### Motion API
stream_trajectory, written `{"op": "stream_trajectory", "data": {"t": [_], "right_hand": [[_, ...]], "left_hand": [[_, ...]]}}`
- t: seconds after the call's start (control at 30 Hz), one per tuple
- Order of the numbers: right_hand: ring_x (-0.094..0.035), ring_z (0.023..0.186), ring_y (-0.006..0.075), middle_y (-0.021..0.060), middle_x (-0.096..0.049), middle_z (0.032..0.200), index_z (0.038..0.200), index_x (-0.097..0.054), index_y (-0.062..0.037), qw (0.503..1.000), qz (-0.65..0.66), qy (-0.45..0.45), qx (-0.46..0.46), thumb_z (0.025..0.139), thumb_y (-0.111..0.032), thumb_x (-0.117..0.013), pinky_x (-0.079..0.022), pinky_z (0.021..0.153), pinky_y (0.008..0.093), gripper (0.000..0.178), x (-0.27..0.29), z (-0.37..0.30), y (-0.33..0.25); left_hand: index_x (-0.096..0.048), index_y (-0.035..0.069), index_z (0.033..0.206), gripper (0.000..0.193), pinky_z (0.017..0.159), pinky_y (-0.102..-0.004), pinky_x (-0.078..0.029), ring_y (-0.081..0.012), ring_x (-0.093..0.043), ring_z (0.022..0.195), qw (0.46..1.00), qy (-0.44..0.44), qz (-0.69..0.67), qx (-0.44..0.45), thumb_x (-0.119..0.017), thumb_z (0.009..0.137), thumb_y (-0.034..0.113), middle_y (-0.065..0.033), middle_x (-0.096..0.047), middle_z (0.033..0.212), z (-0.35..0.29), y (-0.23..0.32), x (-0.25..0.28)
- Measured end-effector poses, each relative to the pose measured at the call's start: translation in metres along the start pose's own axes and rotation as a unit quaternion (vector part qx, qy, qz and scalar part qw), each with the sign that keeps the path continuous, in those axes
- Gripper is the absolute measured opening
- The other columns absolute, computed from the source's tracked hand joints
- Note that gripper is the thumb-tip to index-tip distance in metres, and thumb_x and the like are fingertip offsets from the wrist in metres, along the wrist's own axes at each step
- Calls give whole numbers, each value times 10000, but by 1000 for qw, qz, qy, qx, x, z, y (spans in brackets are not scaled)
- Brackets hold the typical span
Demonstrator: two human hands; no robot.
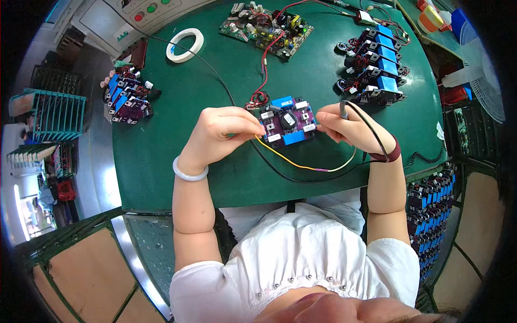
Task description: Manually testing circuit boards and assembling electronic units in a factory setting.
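Observation:
A purple circuit board (288, 119) with blue block parts, white parts and a round black part lies in front of me, between my two hands. At its left edge, my left hand (229, 129) is closed in a pinch on the end of a yellow wire (285, 159). The wire turns white and curves up under my right hand (353, 128), close to the board's right edge. That hand is closed around a pen-like tool (343, 110) with a black cable looping over my wrist; its tip is hidden.
A row of similar boards (379, 62) stands at the back right, and more (126, 97) sit at the left edge. A large green circuit board (269, 29) lies at the back with red wires (264, 70). White tape roll (184, 45) is back left. A black cable (215, 72) crosses the green table (161, 172).

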State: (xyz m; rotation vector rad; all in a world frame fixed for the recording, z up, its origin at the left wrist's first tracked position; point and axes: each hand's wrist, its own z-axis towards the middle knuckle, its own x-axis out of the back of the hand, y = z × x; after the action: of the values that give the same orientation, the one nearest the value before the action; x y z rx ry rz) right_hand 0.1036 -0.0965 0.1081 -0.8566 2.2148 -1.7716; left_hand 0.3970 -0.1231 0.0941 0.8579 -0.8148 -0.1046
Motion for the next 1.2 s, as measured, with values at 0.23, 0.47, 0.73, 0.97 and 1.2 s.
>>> {"op": "stream_trajectory", "data": {"t": [0.23, 0.47, 0.73, 0.97, 1.2], "right_hand": [[-471, 573, 72, -5, -488, 621, 675, -486, -43, 999, 11, 6, -30, 1025, -312, -466, -428, 564, 236, 442, -2, 4, 11], [-493, 673, 80, -6, -535, 746, 872, -553, -69, 972, 180, 127, 83, 1037, -483, -296, -422, 664, 248, 515, -3, 19, 27], [-384, 631, 39, -39, -439, 705, 866, -550, -75, 983, 152, 94, 35, 1051, -401, -366, -292, 573, 206, 418, -6, 14, 20], [-380, 593, 41, -37, -437, 693, 849, -549, -73, 983, 141, 100, 53, 1050, -355, -385, -277, 523, 216, 383, -7, 16, 17], [-466, 626, 68, -4, -514, 712, 861, -536, -18, 988, 59, 119, 76, 981, -190, -583, -373, 554, 242, 216, -13, 24, 27]], "left_hand": [[-747, 28, 832, 183, 696, -301, -592, -222, -733, 815, 1000, -7, 18, -1, -771, 677, -67, -98, -746, 873, 1, -4, -2], [-743, 28, 831, 211, 703, -302, -589, -224, -732, 821, 1000, -4, 13, 6, -758, 659, -93, -96, -746, 865, 2, -8, -7], [-737, 31, 838, 228, 698, -319, -569, -224, -715, 786, 999, -20, 21, 35, -742, 653, -101, -85, -736, 831, 0, -5, -4], [-730, 27, 826, 207, 706, -316, -565, -224, -713, 784, 999, -25, 9, 47, -744, 657, -93, -83, -733, 825, -1, -5, -2], [-734, 30, 833, 205, 700, -316, -559, -219, -711, 776, 999, -17, 22, 40, -748, 663, -84, -83, -731, 819, -2, -7, -2]]}}
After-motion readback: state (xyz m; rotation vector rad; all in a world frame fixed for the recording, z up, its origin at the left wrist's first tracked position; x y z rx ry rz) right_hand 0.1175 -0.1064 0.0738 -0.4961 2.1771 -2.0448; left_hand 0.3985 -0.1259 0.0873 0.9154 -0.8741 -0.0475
